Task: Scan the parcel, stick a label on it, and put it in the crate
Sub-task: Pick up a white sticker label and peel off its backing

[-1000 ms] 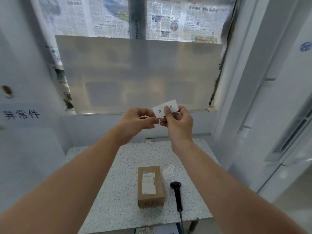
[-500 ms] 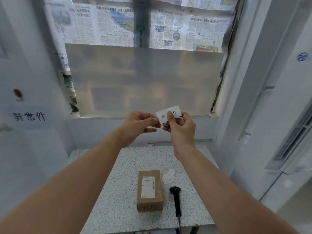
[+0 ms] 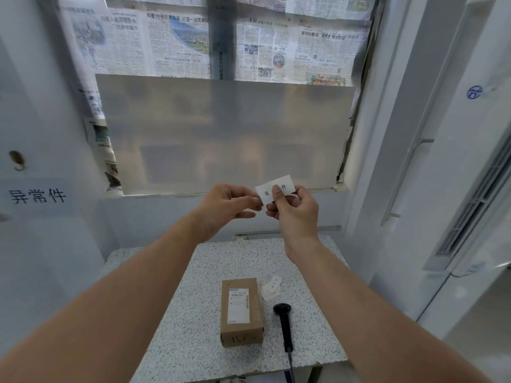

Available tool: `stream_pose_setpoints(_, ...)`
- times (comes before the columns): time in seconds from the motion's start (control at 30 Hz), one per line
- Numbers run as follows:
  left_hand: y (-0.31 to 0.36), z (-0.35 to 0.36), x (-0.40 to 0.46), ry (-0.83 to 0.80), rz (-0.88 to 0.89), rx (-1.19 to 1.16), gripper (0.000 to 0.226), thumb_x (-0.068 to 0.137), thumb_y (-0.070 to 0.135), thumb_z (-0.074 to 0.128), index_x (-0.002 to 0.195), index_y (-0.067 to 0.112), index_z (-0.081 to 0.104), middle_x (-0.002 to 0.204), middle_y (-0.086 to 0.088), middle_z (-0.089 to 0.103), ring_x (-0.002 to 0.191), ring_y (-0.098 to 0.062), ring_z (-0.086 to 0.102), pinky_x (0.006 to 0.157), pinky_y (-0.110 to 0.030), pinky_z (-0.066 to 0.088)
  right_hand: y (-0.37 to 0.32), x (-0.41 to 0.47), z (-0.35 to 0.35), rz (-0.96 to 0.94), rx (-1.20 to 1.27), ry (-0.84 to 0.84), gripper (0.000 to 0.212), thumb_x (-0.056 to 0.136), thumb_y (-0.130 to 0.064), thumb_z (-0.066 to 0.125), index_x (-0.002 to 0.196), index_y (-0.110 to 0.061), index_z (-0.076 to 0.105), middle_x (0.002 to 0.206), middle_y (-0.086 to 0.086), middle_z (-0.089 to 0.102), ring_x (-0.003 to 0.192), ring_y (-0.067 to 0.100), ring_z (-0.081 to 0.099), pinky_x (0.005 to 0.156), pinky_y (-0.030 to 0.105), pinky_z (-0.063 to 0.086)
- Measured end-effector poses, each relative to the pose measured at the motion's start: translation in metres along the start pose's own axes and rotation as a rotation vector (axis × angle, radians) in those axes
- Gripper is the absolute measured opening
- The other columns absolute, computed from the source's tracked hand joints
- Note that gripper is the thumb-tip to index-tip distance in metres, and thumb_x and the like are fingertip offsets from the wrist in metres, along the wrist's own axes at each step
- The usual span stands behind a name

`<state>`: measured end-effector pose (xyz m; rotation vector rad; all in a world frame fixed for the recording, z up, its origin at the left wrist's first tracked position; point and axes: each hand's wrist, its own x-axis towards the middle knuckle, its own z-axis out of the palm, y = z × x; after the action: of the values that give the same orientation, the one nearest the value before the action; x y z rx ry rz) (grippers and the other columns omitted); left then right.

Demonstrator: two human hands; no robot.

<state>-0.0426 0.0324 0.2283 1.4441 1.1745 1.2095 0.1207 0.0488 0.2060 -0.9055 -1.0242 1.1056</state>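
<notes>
While both hands hold it raised before the window, the label [image 3: 274, 189] is pinched by right hand [image 3: 294, 210] and left hand [image 3: 226, 205]. Below, the parcel [image 3: 241, 310] lies on the table [image 3: 188, 341], scanner [image 3: 284, 324] just beside it.
</notes>
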Motion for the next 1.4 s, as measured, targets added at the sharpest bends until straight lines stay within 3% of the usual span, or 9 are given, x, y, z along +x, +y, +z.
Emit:
stream_pose_setpoints(0.57,-0.002,0.008,0.001,0.005,0.024,0.067,0.006,0.093,0.004,0.073,0.090,-0.001,0.076,0.109,-0.026,0.075,0.097,-0.024,0.073,0.099,-0.043,0.059,0.004,0.000,-0.010,0.002,-0.002,-0.011,0.012,0.097,-0.019,0.074,0.103,-0.010,0.067,0.078,0.005,0.075,0.060,0.009,0.070,0.068,0.031,0.064)
stream_pose_setpoints(0.63,-0.003,0.010,0.002,0.013,0.030,0.075,0.006,0.092,0.004,0.073,0.089,0.000,0.076,0.106,-0.025,0.076,0.094,-0.022,0.073,0.098,-0.040,0.060,0.003,0.000,-0.011,0.043,-0.005,-0.029,0.020,0.096,-0.019,0.075,0.110,-0.009,0.066,0.085,0.009,0.077,0.063,0.012,0.072,0.070,0.032,0.063)
stream_pose_setpoints(0.7,-0.004,0.011,0.003,0.026,0.042,0.091,0.007,0.092,0.004,0.073,0.089,-0.001,0.076,0.100,-0.021,0.077,0.091,-0.021,0.072,0.097,-0.038,0.060,0.004,0.000,-0.012,0.093,-0.037,-0.033,0.042,0.092,-0.023,0.080,0.125,-0.012,0.058,0.098,0.013,0.075,0.070,0.015,0.075,0.074,0.034,0.064)
stream_pose_setpoints(0.8,-0.004,0.012,0.003,0.079,0.059,0.134,0.008,0.093,0.006,0.073,0.088,0.003,0.077,0.092,-0.014,0.077,0.087,-0.018,0.071,0.091,-0.030,0.061,0.007,0.001,-0.016,0.018,-0.337,0.024,0.071,0.084,-0.042,0.084,0.141,-0.032,0.044,0.126,0.004,0.054,0.099,0.021,0.069,0.088,0.038,0.060)
stream_pose_setpoints(0.87,-0.004,0.012,0.004,0.116,0.059,0.142,0.008,0.093,0.006,0.073,0.086,0.006,0.077,0.093,-0.011,0.077,0.086,-0.017,0.070,0.088,-0.027,0.061,0.008,0.001,-0.021,-0.196,-0.552,0.043,0.055,0.085,-0.039,0.083,0.133,-0.037,0.055,0.128,0.000,0.042,0.108,0.021,0.059,0.093,0.035,0.055)
stream_pose_setpoints(0.97,-0.006,0.012,0.005,0.136,0.069,0.184,0.009,0.094,0.008,0.073,0.086,0.008,0.077,0.098,-0.010,0.078,0.089,-0.017,0.070,0.086,-0.027,0.061,0.009,0.002,-0.028,-0.466,-0.729,-0.081,0.018,0.088,-0.028,0.082,0.106,-0.027,0.078,0.114,-0.001,0.054,0.105,0.021,0.059,0.082,0.024,0.053)
stream_pose_setpoints(1.07,-0.010,0.013,0.007,0.164,0.085,0.231,0.008,0.093,0.008,0.074,0.085,0.008,0.077,0.089,0.000,0.073,0.088,-0.017,0.069,0.086,-0.028,0.060,0.017,0.001,-0.032,-0.534,-0.801,-0.196,0.019,0.091,-0.028,0.080,0.108,-0.021,0.082,0.109,-0.002,0.062,0.099,0.018,0.062,0.073,0.026,0.055)
stream_pose_setpoints(1.2,-0.015,0.014,0.009,0.183,0.085,0.292,0.009,0.092,0.011,0.076,0.089,0.003,0.079,0.090,-0.002,0.071,0.088,-0.022,0.068,0.094,-0.045,0.061,0.020,-0.001,-0.033,-0.592,-0.802,-0.177,0.025,0.093,-0.031,0.076,0.114,-0.017,0.079,0.109,-0.001,0.066,0.094,0.016,0.065,0.071,0.020,0.053)
stream_pose_setpoints(1.4,-0.018,0.018,0.013,0.165,0.111,0.351,0.008,0.091,0.013,0.077,0.089,0.006,0.081,0.092,-0.007,0.070,0.085,-0.019,0.067,0.097,-0.052,0.058,0.022,0.002,-0.033,-0.620,-0.796,-0.141,0.024,0.097,-0.029,0.073,0.112,-0.013,0.081,0.103,0.000,0.073,0.082,0.015,0.068,0.067,0.036,0.061)
